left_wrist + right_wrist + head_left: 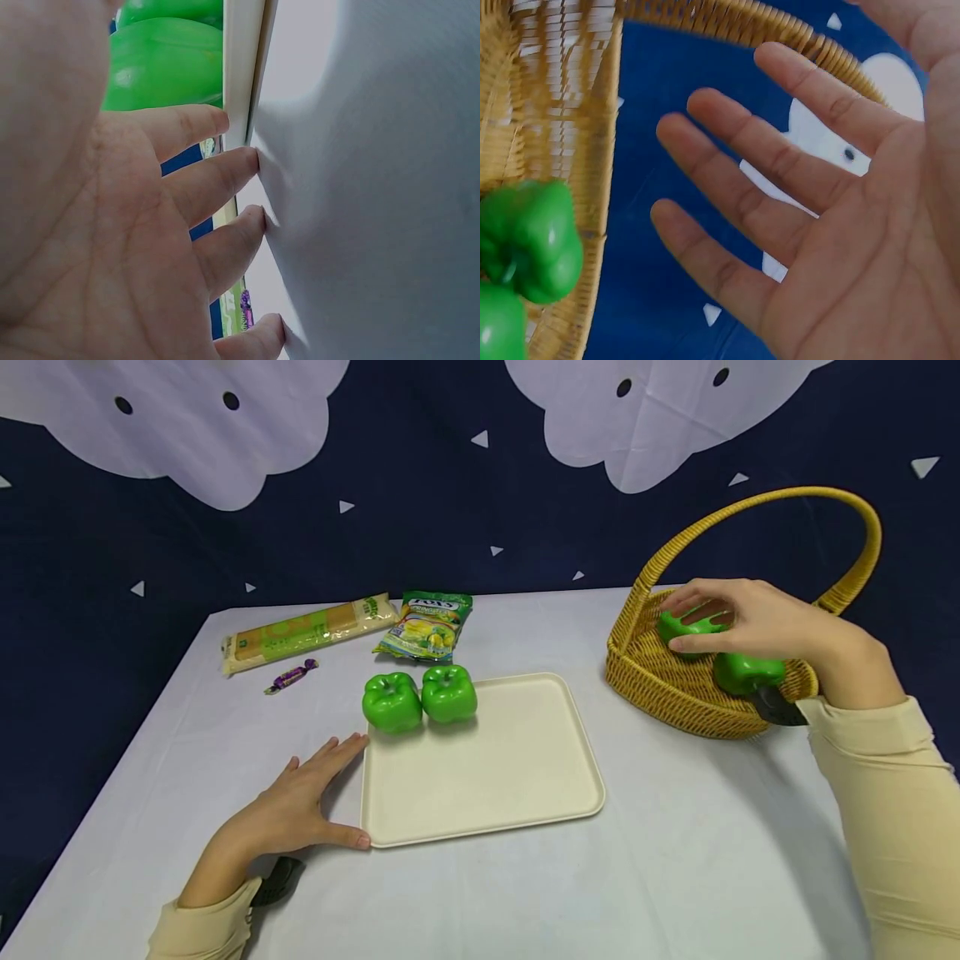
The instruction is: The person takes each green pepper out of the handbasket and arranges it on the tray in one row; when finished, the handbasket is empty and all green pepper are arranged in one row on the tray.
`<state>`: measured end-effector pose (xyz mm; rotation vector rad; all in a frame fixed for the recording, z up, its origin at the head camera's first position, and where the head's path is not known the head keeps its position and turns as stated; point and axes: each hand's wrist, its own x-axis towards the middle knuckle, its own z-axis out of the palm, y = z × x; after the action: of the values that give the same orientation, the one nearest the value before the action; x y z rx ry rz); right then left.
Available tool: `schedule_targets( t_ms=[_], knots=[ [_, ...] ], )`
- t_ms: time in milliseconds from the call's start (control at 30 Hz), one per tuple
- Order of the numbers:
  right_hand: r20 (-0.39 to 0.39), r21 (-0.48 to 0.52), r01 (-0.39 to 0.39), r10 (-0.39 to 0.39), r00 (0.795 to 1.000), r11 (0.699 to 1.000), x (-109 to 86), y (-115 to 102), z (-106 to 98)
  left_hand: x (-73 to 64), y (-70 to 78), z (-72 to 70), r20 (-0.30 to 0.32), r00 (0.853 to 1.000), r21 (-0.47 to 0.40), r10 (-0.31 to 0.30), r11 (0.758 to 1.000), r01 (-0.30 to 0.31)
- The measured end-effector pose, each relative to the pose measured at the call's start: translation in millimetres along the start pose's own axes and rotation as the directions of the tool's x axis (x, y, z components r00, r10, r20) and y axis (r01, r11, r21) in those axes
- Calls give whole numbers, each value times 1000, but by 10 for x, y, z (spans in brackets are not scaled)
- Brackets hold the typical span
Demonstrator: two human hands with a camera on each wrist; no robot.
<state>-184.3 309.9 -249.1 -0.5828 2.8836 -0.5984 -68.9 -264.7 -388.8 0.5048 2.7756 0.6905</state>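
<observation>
My left hand (288, 814) rests beside the cream tray (502, 768), fingers spread, with thumb and fingertips at its left edge. Two green bell peppers (392, 702) sit side by side at the tray's far left corner. Over the wicker basket (660, 697) at the right is my right hand (765, 622), palm down and holding nothing. Beneath it, two more green peppers lie inside the basket; one pepper (738, 673) is partly covered by the wrist, the other (536, 244) partly by the fingers in the head view. The right wrist view shows the fingers extended and apart.
An arched handle (772, 497) rises over the basket behind my right hand. Behind the tray lie a long pasta-like packet (307, 635), a green candy bag (429, 625) and a purple wrapped sweet (292, 677). A dark patterned cloth (420, 485) hangs behind the table.
</observation>
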Motion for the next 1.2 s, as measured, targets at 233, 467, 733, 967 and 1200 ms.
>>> schedule_targets(
  t_ms=[233,467,733,967,1200],
  knots=[
    [49,-1,-93,93,994,996,132,285,-81,-1,2,-2,1,1000,8,2,1000,-2],
    [100,-26,-158,159,982,987,265,502,-103,-4,2,-1,0,1000,11,3,1000,-3],
    [158,-57,-215,222,962,975,341,647,-91,-10,5,-5,-4,1000,-3,16,1000,-16],
    [186,-57,-241,247,951,969,386,743,-47,-3,6,-3,-3,1000,3,7,1000,-7],
    [190,-58,-238,245,951,970,432,799,12,-1,3,-3,-4,1000,3,6,1000,-6]
  ],
)
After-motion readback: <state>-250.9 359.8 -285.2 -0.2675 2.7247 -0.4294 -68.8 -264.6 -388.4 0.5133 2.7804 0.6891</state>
